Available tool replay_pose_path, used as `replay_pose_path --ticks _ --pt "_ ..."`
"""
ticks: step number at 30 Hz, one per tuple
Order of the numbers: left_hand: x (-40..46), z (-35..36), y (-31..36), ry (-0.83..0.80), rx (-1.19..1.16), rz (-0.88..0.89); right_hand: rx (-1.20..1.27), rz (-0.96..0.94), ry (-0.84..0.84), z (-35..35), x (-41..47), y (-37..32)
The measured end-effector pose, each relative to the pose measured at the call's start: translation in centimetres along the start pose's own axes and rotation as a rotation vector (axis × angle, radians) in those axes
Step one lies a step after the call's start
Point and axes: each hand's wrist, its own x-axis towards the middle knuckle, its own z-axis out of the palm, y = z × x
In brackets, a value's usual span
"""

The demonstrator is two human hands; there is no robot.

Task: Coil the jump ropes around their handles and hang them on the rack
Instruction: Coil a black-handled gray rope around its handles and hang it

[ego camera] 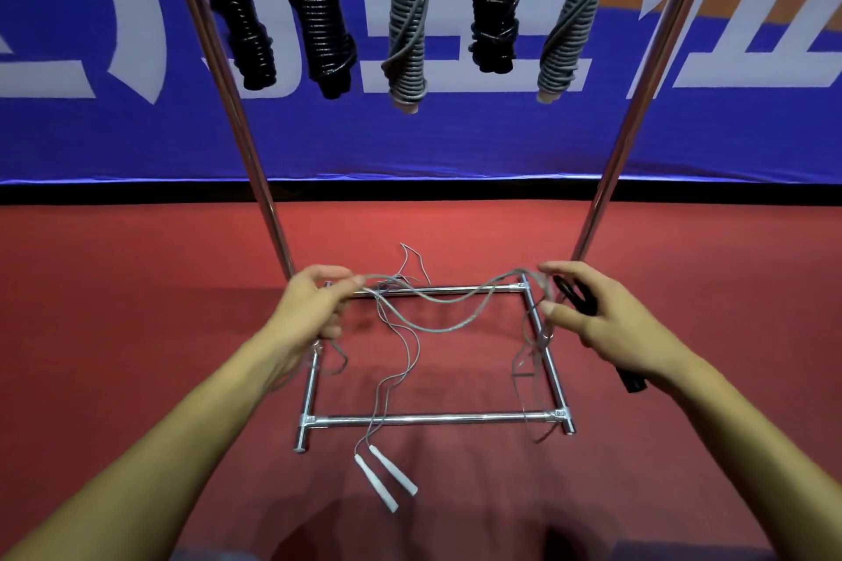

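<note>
The left hand (310,310) grips a thin grey rope (428,323) in curled fingers; the rope sags crosswise to the right hand (601,323), which pinches it and also holds black handles (631,378) running along the palm, their long axis pointing toward the person. More rope trails down to two slim white handles (385,476) lying side by side on the red floor (136,333), just in front of the rack's front bar, ends pointing near-right. The chrome tube rack (428,418) has a rectangular base and two slanting uprights. From its top hang five coiled bundles, long axes vertical: two glossy black (241,27), one grey (408,36), one black (492,0), one grey (569,36).
</note>
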Motion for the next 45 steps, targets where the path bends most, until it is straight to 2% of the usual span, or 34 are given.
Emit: replay_pose_path --ticks 2,4,6,11,14,20,23,24,26,28,32,36,41,45 --pt "0.5 -0.3 0.7 0.150 -0.074 0.049 -0.048 -0.031 0.004 0.1 -0.1 -0.1" --pt "0.3 -0.3 1.0 0.210 -0.005 0.143 -0.052 -0.002 0.053 0.2 -0.2 -0.4" --pt "-0.9 0.7 1.5 0.147 0.119 0.230 0.018 0.018 0.065 1.0 -0.4 -1.2" --pt "-4.7 4.1 2.3 -0.153 0.567 0.482 0.249 0.008 -0.065 3.7 -0.7 -3.1" --pt "-5.4 5.0 2.3 -0.277 0.729 0.549 0.236 -0.035 -0.137 4.6 -0.6 -3.7" --pt "-5.1 5.9 2.9 -0.303 0.946 0.595 0.166 -0.101 -0.139 5.5 -0.3 -4.5" --pt "-5.0 5.7 2.9 -0.166 1.214 0.647 0.128 -0.117 -0.134 5.4 0.1 -4.5" --pt "-5.0 5.7 3.0 -0.134 1.225 0.653 0.116 -0.120 -0.139 5.4 0.1 -4.5" --pt "-5.2 5.7 3.6 -0.169 1.017 0.641 0.076 -0.140 -0.162 5.3 0.0 -4.6" --pt "-5.3 5.9 3.6 -0.274 0.779 0.639 0.063 -0.146 -0.220 5.4 -0.2 -4.9" --pt "-5.3 6.1 3.5 -0.532 0.560 0.557 0.191 -0.047 -0.286 6.1 -0.6 -5.3" --pt "-5.5 6.3 3.3 -0.558 0.584 0.582 0.240 0.016 -0.332 6.2 -0.7 -5.5" --pt "-5.6 6.7 3.6 -0.620 0.279 0.495 0.362 0.034 -0.320 6.1 -0.7 -5.9" --pt "-5.4 6.7 3.9 -0.619 0.191 0.476 0.476 0.053 -0.362 5.6 -0.5 -6.1"
